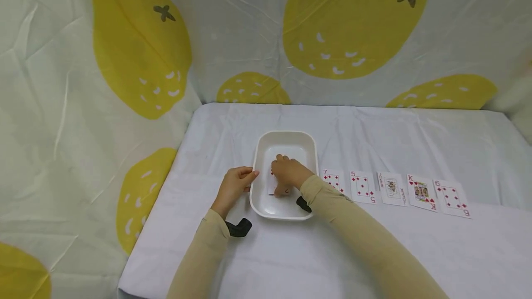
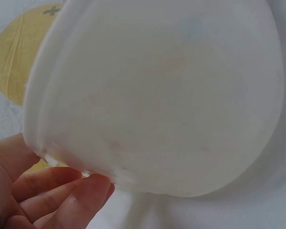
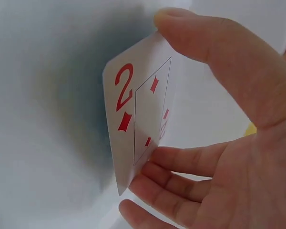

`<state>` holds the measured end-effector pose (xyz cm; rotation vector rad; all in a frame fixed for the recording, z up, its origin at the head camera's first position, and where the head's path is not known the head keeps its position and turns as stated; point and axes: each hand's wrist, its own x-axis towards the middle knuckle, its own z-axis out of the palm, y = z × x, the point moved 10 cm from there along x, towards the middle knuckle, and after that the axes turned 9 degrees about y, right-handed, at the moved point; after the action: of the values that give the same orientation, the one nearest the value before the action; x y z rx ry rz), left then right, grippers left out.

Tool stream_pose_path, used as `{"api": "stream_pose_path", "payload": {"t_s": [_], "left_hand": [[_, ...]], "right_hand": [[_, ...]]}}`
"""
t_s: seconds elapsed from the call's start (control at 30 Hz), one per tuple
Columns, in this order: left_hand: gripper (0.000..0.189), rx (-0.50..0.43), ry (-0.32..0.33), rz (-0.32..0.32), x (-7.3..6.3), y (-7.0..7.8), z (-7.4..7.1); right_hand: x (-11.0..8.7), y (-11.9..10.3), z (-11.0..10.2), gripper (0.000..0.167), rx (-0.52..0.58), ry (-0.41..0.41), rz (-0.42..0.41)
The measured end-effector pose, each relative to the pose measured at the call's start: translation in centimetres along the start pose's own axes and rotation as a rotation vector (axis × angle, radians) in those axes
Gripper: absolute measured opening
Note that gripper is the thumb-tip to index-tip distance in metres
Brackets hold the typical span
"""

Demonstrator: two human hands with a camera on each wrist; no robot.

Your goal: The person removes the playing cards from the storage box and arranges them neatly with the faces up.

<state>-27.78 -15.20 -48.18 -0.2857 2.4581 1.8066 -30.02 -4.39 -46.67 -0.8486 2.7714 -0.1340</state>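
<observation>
A white rectangular tray [image 1: 287,212] with rounded corners sits on the cloth-covered table in the head view. My left hand [image 1: 234,187] pinches its left rim, thumb on the edge and fingers under it. From that side the left wrist view is mostly filled by the tray's pale outer wall [image 2: 167,105]. Inside the tray, my right hand [image 1: 288,173] holds a playing card, the two of diamonds [image 3: 126,109]. Its thumb presses the card's top edge and the fingers [image 3: 176,162] support the opposite edge. The card stands tilted and slightly bowed over the tray floor.
Right of the tray several face-up cards lie in a row: the seven of diamonds [image 1: 334,178], five of diamonds [image 1: 363,187], a joker [image 1: 392,189], king of hearts [image 1: 421,192] and six of diamonds [image 1: 452,198]. Lemon-print curtains [image 1: 249,36] hang behind and left of the table.
</observation>
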Motion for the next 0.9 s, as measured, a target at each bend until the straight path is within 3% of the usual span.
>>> {"api": "stream_pose_path", "payload": {"t_s": [0.13,0.3,0.5,0.9], "left_hand": [[0.032,-0.001,-0.010,0.010,0.3,0.1,0.1],[0.031,0.031,-0.001,-0.007,0.2,-0.4,-0.7],[0.035,0.048,-0.007,-0.003,0.1,-0.8,-1.9],[0.039,0.104,0.029,-0.026,-0.9,-2.6,-3.9]], "right_hand": [[-0.4,0.4,-1.8,0.068,0.012,0.028,0.003],[-1.0,0.7,-4.5,0.078,0.004,0.077,-0.023],[-3.4,3.6,-7.0,0.087,-0.008,0.156,0.006],[-9.8,10.2,-7.4,0.085,0.002,0.211,0.051]]}}
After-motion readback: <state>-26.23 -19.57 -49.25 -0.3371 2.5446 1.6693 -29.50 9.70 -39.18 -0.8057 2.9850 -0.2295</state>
